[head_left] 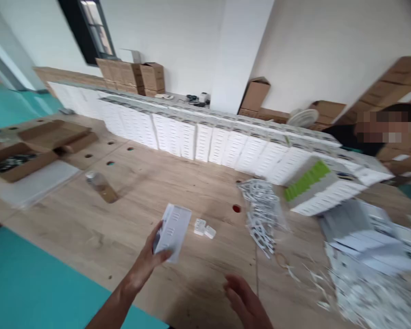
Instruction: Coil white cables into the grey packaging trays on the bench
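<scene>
- Our left hand (147,262) grips a small white box (171,231), fingers wrapped round its near end, holding it tilted just above the wooden table (130,214).
- Our right hand (245,299) hangs free over the near edge of the table, fingers loosely spread and grasping nothing.
- Just right of the held box, two small white plug-like parts (204,228) lie loose on the bare wood, near the box but not touching it.
- Further right sits a clear bag of white parts (262,212), and beyond it a stack of white boxes with green labels (311,187), leaning.
- At the near right lies a blurred heap of flat white cartons (366,256); we cannot tell whether they are folded or filled.
- A long row of stacked white boxes (205,137) runs across the far side of the table, from far left to right, many layers deep.
- On the left, an open brown carton (27,155) holds dark contents, and a small bottle (101,185) lies on its side nearby.
- A person (380,130) sits at the far right behind the row; brown shipping cartons (133,75) stand against the far wall.
- We judge the packing well advanced, given the long finished-looking row, yet far from over: the heap of cartons, the bag of parts and the two loose parts remain, and the box in hand is not yet set with the others.
</scene>
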`<state>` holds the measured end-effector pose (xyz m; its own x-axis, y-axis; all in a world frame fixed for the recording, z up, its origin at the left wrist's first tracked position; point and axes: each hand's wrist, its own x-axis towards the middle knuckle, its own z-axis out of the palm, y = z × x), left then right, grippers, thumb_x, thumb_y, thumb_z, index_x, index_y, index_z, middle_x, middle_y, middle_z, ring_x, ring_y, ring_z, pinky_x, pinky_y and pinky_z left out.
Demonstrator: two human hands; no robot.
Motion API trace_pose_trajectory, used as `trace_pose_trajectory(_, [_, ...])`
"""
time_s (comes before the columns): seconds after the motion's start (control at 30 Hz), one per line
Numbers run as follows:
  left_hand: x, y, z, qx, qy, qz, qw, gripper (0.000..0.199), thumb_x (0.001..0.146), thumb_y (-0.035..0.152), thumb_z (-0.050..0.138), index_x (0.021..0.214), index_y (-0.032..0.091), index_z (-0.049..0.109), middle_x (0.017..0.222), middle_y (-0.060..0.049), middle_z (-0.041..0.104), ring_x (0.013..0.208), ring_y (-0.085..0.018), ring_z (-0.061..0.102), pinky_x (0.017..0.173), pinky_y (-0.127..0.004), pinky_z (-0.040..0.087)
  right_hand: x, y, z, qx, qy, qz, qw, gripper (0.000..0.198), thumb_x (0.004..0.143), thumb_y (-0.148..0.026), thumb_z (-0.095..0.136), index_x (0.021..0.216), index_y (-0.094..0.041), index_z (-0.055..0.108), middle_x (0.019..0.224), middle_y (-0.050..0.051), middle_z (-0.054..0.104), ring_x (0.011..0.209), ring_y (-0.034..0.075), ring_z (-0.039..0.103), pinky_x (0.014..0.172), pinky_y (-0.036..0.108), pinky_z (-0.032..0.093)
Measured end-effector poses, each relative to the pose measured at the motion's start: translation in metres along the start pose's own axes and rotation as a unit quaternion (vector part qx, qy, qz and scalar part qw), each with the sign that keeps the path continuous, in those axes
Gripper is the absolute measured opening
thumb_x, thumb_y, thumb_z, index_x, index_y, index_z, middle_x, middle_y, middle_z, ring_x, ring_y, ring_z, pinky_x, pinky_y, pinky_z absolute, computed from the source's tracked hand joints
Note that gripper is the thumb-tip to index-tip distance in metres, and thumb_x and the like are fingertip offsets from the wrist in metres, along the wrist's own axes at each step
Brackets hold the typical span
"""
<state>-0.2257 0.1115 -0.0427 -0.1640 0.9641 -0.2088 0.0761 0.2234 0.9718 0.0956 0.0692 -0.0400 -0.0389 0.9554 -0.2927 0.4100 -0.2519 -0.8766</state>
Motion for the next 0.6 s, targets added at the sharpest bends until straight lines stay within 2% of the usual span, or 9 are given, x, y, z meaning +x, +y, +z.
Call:
trace_pose_trajectory(0.07, [-0.029, 0.006, 0.056, -0.028, -0.074, -0.002, 0.997, 0.099, 0.071, 0.042, 0.070, 0.153, 0.026, 0.017, 0.154, -0.009, 0.036, 0.137, -0.033, 0.041, 0.109, -0.042, 0.043, 0.005, -0.021, -0.003, 0.095, -0.059, -0.041, 0.993, 0.047, 0.084, -0.057, 0.057, 0.120, -0.027, 0.060, 0.107, 0.007, 0.068, 0.099, 0.025, 0.064, 0.081, 0.039, 0.054])
trace_pose_trajectory(0.13, [-0.052, 0.005, 0.105, -0.028, -0.125, 0.002, 0.992, 0.098, 0.072, 0.042, 0.068, 0.153, 0.024, 0.017, 0.155, -0.009, 0.035, 0.138, -0.033, 0.038, 0.110, -0.043, 0.041, 0.007, -0.037, -0.011, 0.188, -0.084, -0.070, 0.976, 0.042, 0.085, -0.054, 0.060, 0.113, -0.022, 0.062, 0.101, 0.007, 0.069, 0.095, 0.024, 0.063, 0.082, 0.038, 0.052])
trace_pose_trajectory(0.27, [-0.086, -0.003, 0.176, 0.078, -0.097, 0.024, 0.992, 0.110, 0.070, 0.044, 0.071, 0.155, 0.021, 0.005, 0.153, -0.014, 0.031, 0.143, -0.033, 0.027, 0.118, -0.045, 0.028, 0.002, -0.034, -0.039, 0.292, -0.039, -0.074, 0.953, 0.036, 0.080, -0.050, 0.068, 0.098, -0.020, 0.066, 0.091, 0.005, 0.070, 0.087, 0.023, 0.061, 0.082, 0.036, 0.049])
trace_pose_trajectory(0.33, [-0.094, 0.000, 0.193, 0.125, -0.102, 0.043, 0.986, 0.122, 0.065, 0.046, 0.076, 0.155, 0.021, -0.003, 0.155, -0.016, 0.025, 0.146, -0.033, 0.020, 0.120, -0.046, 0.024, -0.003, -0.018, -0.058, 0.329, -0.026, -0.066, 0.942, 0.034, 0.081, -0.050, 0.067, 0.098, -0.020, 0.067, 0.092, 0.005, 0.070, 0.090, 0.023, 0.061, 0.085, 0.036, 0.047])
trace_pose_trajectory(0.4, [-0.092, 0.012, 0.196, 0.151, -0.136, 0.058, 0.977, 0.126, 0.064, 0.054, 0.077, 0.155, 0.020, -0.003, 0.160, -0.015, 0.013, 0.149, -0.034, 0.010, 0.121, -0.048, 0.017, -0.008, -0.001, -0.080, 0.358, -0.037, -0.063, 0.931, 0.034, 0.084, -0.048, 0.066, 0.103, -0.020, 0.067, 0.096, 0.005, 0.071, 0.092, 0.023, 0.060, 0.089, 0.037, 0.045])
trace_pose_trajectory(0.43, [-0.087, 0.023, 0.194, 0.152, -0.151, 0.058, 0.975, 0.119, 0.068, 0.059, 0.072, 0.155, 0.021, 0.000, 0.162, -0.013, 0.008, 0.149, -0.034, 0.006, 0.122, -0.050, 0.014, -0.011, 0.007, -0.091, 0.367, -0.049, -0.066, 0.926, 0.035, 0.085, -0.047, 0.065, 0.107, -0.020, 0.067, 0.098, 0.005, 0.071, 0.093, 0.022, 0.060, 0.090, 0.037, 0.045])
trace_pose_trajectory(0.5, [-0.072, 0.051, 0.188, 0.119, -0.177, 0.033, 0.976, 0.090, 0.084, 0.065, 0.049, 0.155, 0.024, 0.009, 0.164, -0.007, 0.007, 0.151, -0.030, 0.005, 0.121, -0.050, 0.012, -0.017, 0.017, -0.112, 0.371, -0.095, -0.078, 0.921, 0.036, 0.086, -0.045, 0.064, 0.111, -0.019, 0.066, 0.098, 0.006, 0.070, 0.092, 0.022, 0.061, 0.089, 0.037, 0.044])
trace_pose_trajectory(0.57, [-0.053, 0.085, 0.189, 0.068, -0.234, -0.013, 0.970, 0.067, 0.093, 0.062, 0.031, 0.152, 0.032, 0.022, 0.163, -0.002, 0.019, 0.150, -0.026, 0.015, 0.118, -0.049, 0.023, -0.026, 0.021, -0.127, 0.352, -0.154, -0.094, 0.918, 0.035, 0.088, -0.044, 0.062, 0.111, -0.018, 0.066, 0.097, 0.006, 0.070, 0.090, 0.021, 0.060, 0.087, 0.036, 0.044])
trace_pose_trajectory(0.6, [-0.045, 0.102, 0.194, 0.071, -0.278, -0.031, 0.957, 0.063, 0.093, 0.062, 0.032, 0.149, 0.034, 0.029, 0.160, -0.001, 0.026, 0.148, -0.026, 0.021, 0.116, -0.048, 0.028, -0.030, 0.022, -0.132, 0.334, -0.182, -0.102, 0.919, 0.034, 0.088, -0.044, 0.062, 0.109, -0.018, 0.067, 0.096, 0.005, 0.069, 0.088, 0.021, 0.060, 0.084, 0.034, 0.044])
